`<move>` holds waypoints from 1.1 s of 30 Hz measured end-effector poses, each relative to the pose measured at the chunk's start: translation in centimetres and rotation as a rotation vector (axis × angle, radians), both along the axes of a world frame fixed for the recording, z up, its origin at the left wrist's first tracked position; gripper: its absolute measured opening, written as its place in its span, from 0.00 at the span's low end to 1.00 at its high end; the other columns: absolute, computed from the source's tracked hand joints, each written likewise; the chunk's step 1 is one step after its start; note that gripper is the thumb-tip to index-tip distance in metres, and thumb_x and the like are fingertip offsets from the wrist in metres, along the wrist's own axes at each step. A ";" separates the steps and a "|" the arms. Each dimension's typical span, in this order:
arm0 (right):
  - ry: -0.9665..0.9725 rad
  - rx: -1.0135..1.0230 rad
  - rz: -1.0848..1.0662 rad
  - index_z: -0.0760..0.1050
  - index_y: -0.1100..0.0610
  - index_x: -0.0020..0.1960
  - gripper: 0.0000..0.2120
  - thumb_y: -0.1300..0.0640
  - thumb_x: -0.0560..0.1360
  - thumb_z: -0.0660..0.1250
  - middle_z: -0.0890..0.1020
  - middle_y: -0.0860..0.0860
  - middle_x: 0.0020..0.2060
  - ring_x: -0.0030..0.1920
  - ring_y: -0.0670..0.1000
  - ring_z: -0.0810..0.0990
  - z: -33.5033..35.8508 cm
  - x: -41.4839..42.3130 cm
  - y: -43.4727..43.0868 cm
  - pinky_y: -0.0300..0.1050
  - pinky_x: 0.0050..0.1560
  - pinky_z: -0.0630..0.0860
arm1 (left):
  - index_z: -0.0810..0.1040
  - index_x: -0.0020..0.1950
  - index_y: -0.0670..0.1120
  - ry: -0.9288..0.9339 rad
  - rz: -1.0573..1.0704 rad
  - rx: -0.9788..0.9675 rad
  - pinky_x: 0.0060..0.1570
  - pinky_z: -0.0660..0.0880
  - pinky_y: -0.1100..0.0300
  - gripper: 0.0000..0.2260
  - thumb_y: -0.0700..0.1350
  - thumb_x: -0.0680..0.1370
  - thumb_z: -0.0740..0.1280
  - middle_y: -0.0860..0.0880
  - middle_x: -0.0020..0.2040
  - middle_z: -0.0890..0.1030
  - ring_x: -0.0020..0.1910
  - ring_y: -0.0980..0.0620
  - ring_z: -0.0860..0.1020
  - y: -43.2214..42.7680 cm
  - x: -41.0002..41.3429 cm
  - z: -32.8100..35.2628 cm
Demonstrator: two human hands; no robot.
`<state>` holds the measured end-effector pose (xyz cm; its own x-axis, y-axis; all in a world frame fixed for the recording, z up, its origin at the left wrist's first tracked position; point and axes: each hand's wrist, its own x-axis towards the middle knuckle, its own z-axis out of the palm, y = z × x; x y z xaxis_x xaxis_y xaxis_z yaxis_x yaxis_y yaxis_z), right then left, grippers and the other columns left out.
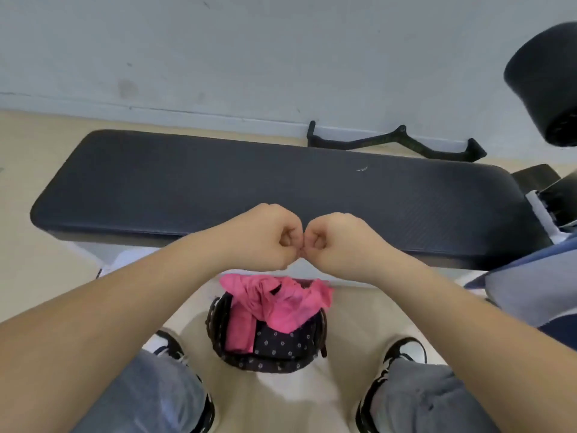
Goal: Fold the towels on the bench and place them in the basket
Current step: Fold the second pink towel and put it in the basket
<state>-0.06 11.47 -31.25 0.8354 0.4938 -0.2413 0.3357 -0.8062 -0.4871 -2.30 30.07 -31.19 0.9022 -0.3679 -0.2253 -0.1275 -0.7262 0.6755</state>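
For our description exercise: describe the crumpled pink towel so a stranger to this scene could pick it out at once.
Start at the long black padded bench. On the floor before it, between the person's shoes, stands a round dark wicker basket. The crumpled pink towel spills over its far rim, unlike the folded pink towel inside.

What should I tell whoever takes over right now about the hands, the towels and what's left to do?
Hands: the left hand and right hand are curled into fists, holding nothing, knuckles touching above the near edge of the bench.
Things: no towel shows on the bench. The basket sits on the floor between the feet. A folded pink towel stands inside, and a crumpled pink towel lies on top, spilling over the far rim.
Done: the towels are in the basket.
Left: probably refold the crumpled one. I cannot tell whether the dark dotted cloth is a towel or a lining.
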 end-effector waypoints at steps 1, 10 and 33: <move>-0.082 -0.091 0.027 0.73 0.48 0.36 0.11 0.55 0.75 0.69 0.79 0.44 0.34 0.39 0.50 0.78 -0.7 -0.7 0.5 0.45 0.43 0.75 | 0.83 0.42 0.48 -0.047 -0.029 0.067 0.35 0.78 0.64 0.07 0.38 0.75 0.68 0.52 0.35 0.84 0.35 0.56 0.82 -0.2 -0.4 -0.5; 0.318 -0.478 0.205 0.77 0.54 0.44 0.12 0.50 0.81 0.61 0.84 0.54 0.43 0.46 0.58 0.82 -7.5 -1.4 1.8 0.51 0.52 0.82 | 0.85 0.47 0.48 0.166 -0.223 0.453 0.46 0.81 0.54 0.09 0.42 0.76 0.65 0.48 0.44 0.86 0.43 0.47 0.82 -2.1 -1.6 -7.6; 0.641 0.124 -0.487 0.81 0.67 0.51 0.10 0.64 0.80 0.62 0.83 0.62 0.44 0.43 0.53 0.78 -23.6 -2.6 -2.2 0.42 0.39 0.74 | 0.73 0.74 0.41 0.333 -0.303 0.744 0.64 0.74 0.49 0.19 0.37 0.82 0.64 0.43 0.70 0.77 0.68 0.42 0.76 -3.8 0.2 -26.7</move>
